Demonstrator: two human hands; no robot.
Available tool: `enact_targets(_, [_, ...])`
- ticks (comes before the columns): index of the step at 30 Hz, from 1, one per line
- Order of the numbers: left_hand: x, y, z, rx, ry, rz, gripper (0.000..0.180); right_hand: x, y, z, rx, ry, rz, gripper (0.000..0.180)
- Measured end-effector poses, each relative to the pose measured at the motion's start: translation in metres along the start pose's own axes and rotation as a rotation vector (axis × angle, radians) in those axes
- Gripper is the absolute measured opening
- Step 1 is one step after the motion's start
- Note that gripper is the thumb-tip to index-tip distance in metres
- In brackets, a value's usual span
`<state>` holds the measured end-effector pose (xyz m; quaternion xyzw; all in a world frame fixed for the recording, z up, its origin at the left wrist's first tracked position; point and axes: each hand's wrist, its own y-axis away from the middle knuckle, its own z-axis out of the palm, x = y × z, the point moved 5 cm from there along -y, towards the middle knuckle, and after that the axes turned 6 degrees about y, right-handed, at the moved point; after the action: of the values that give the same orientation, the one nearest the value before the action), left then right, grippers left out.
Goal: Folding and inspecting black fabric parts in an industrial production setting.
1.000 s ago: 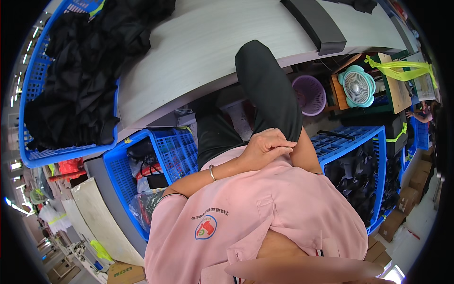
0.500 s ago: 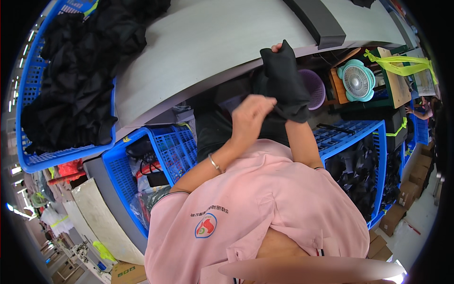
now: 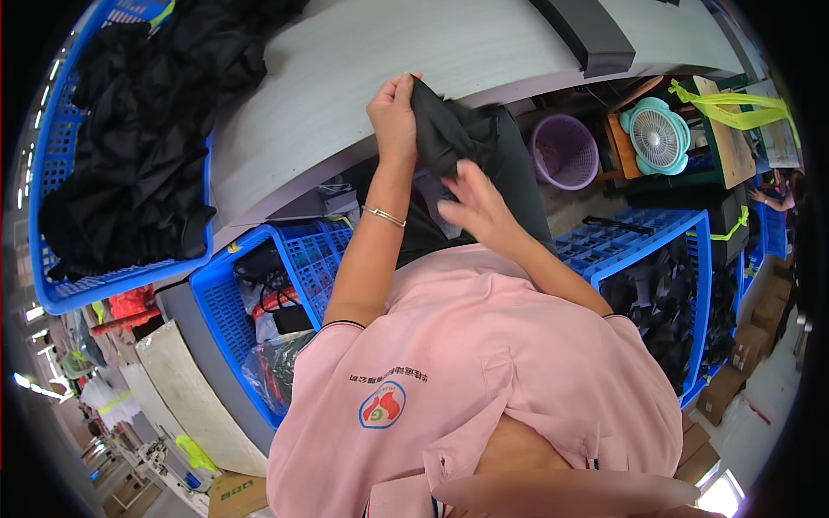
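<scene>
In my left hand (image 3: 395, 116), thumb and fingers pinch the upper corner of a black fabric piece (image 3: 445, 129), whose exact kind I cannot make out. The cloth hangs beside the table's near edge, above my dark-trousered lap. Just below it is my right hand (image 3: 484, 207), its fingers apart and slightly blurred, close to the cloth's lower edge. A silver bracelet (image 3: 384, 216) circles my left wrist.
The grey table (image 3: 328, 95) spans the front, with a dark box-like bar (image 3: 587, 39) on it. Black cloth fills a blue basket (image 3: 129, 298) at left. Blue crates (image 3: 233, 319) flank me. A purple bin (image 3: 564, 153) and turquoise fan (image 3: 658, 136) stand at right.
The black cloth has come off my right forearm and moved left into my left hand's grip. My left hand has risen toward the table; my right hand has dropped below the cloth.
</scene>
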<state>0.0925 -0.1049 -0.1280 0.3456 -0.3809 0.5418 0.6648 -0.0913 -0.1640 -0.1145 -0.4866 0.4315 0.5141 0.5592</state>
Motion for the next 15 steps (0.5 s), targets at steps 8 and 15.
enact_targets(8, [0.051, -0.011, -0.014, 0.067, 0.07, 0.012, 0.022, 0.0, 0.067, -0.016, -0.134, -0.133, 0.159, 0.053])
enact_targets(15, [0.039, 0.063, 0.031, -0.094, -0.364, 0.259, 0.018, -0.046, 0.011, -0.05, 0.646, 0.534, -0.087, 0.064])
